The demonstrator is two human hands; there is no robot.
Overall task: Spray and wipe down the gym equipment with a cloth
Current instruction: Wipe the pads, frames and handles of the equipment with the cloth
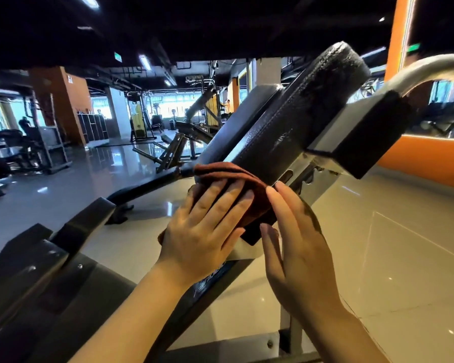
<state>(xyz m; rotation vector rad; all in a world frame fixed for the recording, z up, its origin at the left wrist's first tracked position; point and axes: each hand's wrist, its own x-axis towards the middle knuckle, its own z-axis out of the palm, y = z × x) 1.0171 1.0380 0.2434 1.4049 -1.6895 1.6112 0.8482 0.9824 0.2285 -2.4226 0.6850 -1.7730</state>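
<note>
The brown cloth lies draped over the lower end of the slanted black pad. The left hand presses it flat with straight fingers. The right hand, fingers straight, seems to touch the cloth's edge beside it. Glossy floor lies beneath.

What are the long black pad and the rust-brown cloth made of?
Long black pad: looks like vinyl or faux leather over padding, going by the glossy sheen and the stitched seam. Rust-brown cloth: looks like soft microfibre or terry, with a matte, fuzzy surface that folds limply under the left hand.
</note>
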